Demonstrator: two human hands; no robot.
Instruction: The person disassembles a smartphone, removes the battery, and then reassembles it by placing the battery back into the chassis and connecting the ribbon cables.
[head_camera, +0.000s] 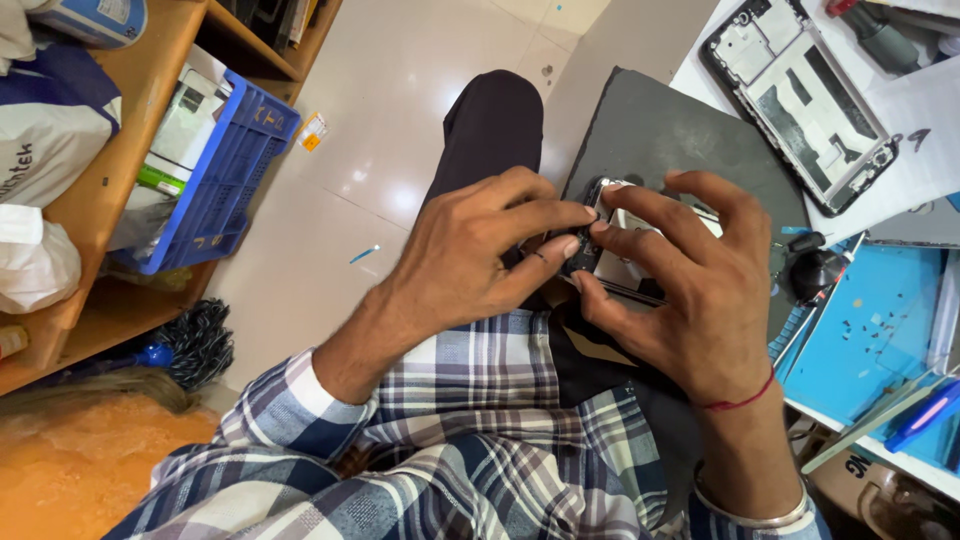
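Near the middle of the frame, both hands pinch a small opened phone (622, 255) over the grey mat (680, 130), left hand (470, 255) and right hand (700, 290) closed on its edges; it looks light, stiff and fragile, best held by its rim.

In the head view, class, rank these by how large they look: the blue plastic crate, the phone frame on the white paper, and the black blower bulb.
1. Blue plastic crate, largest.
2. Phone frame, though it lies nearer the camera, so the gap is unsure.
3. Black blower bulb, clearly smallest.
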